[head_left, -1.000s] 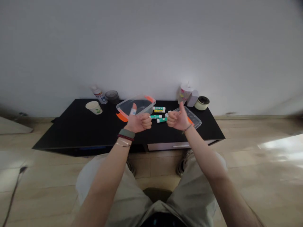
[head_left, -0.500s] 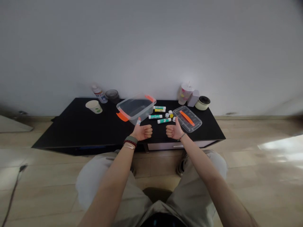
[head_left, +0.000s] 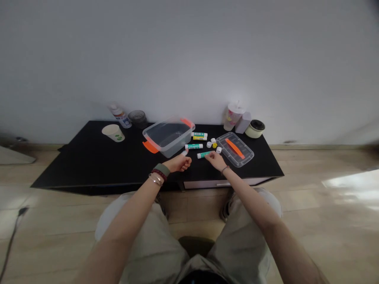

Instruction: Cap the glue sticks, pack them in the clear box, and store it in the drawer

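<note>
My right hand (head_left: 216,161) has its fingertips closed on the right end of a green-and-white glue stick (head_left: 201,155), which lies on the black cabinet top. My left hand (head_left: 178,163) is curled with nothing visible in it, its wrapped thumb pointing up beside the clear plastic box (head_left: 168,150) with orange latches. Another green glue stick (head_left: 194,146) lies just beyond. Behind it, a green glue stick (head_left: 200,134) and a yellow one (head_left: 199,138) lie side by side. Several small caps, including a yellow cap (head_left: 214,145) and a white cap (head_left: 218,150), sit near the right fingers.
Right of the caps lies a clear lid (head_left: 245,155) with an orange handle. A lidded cup (head_left: 231,118), a pale box (head_left: 243,123) and a cream pot (head_left: 253,132) stand behind it. At left are a paper cup (head_left: 112,133), a spray can (head_left: 122,117) and a dark bowl (head_left: 138,119).
Both hands have left their thumbs-up pose. The right hand has come down onto the nearest glue stick and closed on its end; the left hand has turned, fingers still curled.
</note>
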